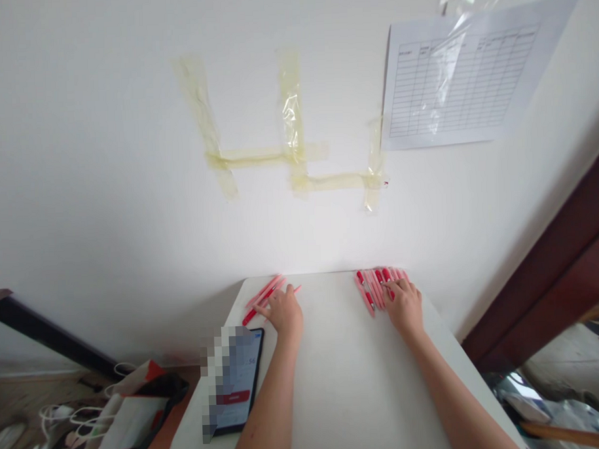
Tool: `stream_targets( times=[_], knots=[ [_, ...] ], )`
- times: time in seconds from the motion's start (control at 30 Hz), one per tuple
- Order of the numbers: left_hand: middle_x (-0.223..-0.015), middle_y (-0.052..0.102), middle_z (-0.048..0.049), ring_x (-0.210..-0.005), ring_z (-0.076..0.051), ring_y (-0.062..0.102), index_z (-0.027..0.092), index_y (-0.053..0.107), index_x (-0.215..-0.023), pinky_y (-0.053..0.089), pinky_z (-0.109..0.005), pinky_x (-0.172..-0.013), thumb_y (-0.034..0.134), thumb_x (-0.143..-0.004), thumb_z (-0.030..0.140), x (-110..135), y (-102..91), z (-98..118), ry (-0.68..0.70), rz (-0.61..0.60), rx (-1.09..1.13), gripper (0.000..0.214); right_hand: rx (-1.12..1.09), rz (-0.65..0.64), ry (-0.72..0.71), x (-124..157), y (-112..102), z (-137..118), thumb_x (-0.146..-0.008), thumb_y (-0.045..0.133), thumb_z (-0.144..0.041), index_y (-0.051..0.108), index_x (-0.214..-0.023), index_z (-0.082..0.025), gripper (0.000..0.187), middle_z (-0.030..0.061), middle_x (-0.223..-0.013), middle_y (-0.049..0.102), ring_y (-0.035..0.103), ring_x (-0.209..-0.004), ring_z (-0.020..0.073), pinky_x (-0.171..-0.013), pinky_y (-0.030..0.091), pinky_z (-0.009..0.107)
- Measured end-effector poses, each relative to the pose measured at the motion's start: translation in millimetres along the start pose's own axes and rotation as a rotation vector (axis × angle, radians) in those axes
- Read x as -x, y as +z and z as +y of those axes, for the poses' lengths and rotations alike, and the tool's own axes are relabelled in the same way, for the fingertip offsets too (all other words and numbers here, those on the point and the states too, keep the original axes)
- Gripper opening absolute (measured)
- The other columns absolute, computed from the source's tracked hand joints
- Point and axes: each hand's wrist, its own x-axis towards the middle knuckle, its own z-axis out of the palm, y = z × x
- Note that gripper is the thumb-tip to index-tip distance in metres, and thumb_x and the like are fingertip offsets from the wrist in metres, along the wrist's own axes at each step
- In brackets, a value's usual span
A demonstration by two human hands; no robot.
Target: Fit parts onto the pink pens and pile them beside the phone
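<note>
My left hand (284,311) is over a small group of pens at the back left of the white table (341,373). Its thumb and fingers are spread, the thumb beside a red pen (251,314). A pink pen (297,289) sticks out past the fingertips, partly hidden by the hand. Pale pink pens (263,291) lie slanted next to it. At the back right, my right hand (405,306) has thumb and fingertips closed at a red pen (391,292), at the edge of a row of several pink and red pens (373,291). The palm hides part of that row.
A phone (239,384) with a lit screen lies at the table's left edge. Behind the table rises a white wall (130,158) with yellowed tape (290,113) and a printed sheet (461,81). Bags and white cables (85,415) are on the floor at left.
</note>
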Motion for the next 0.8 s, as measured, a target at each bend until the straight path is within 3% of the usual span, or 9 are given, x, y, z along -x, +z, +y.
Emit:
stream_targets(
  times=[0.1,0.3,0.6,0.8],
  knots=[
    [-0.101,0.065,-0.0074,-0.101,-0.026,0.059,0.029,0.064,-0.114,0.015,-0.072,-0.107,0.038,-0.093,0.013,1,0.5,3,0.107,0.033,0.101,0.038,-0.050,0.028,-0.046,0,-1,-2,-0.090,0.050,-0.026,0.071,-0.105,-0.024,0.026,0.0063,-0.103,0.068,0.055,-0.097,0.0241,-0.089,0.039,0.040],
    [-0.097,0.065,0.0015,-0.095,-0.016,0.062,0.033,0.063,-0.110,0.014,-0.059,-0.116,0.048,-0.094,0.022,8,3.2,18,0.460,-0.001,0.437,0.025,-0.203,-0.012,-0.236,0,-7,-16,-0.094,0.049,-0.030,0.068,-0.115,-0.027,0.028,0.0049,-0.107,0.069,0.055,-0.100,0.0250,-0.091,0.042,0.043],
    [-0.098,0.067,0.0039,-0.101,-0.014,0.061,0.035,0.068,-0.102,0.004,-0.060,-0.118,0.061,-0.089,0.025,25,1.4,34,0.670,-0.115,0.605,0.018,-0.241,-0.127,-0.400,10,-5,-40,-0.094,0.054,-0.040,0.062,-0.126,-0.032,0.033,0.0045,-0.116,0.067,0.051,-0.110,0.0270,-0.100,0.039,0.048],
    [-0.096,0.068,0.0048,-0.099,-0.013,0.061,0.034,0.069,-0.097,0.001,-0.059,-0.119,0.062,-0.089,0.027,29,3.4,39,0.737,-0.120,0.624,0.013,-0.222,-0.146,-0.414,14,-1,-45,-0.094,0.055,-0.038,0.071,-0.101,-0.030,0.019,0.0047,-0.109,0.067,0.049,-0.110,0.0257,-0.100,0.037,0.049]
  ],
)
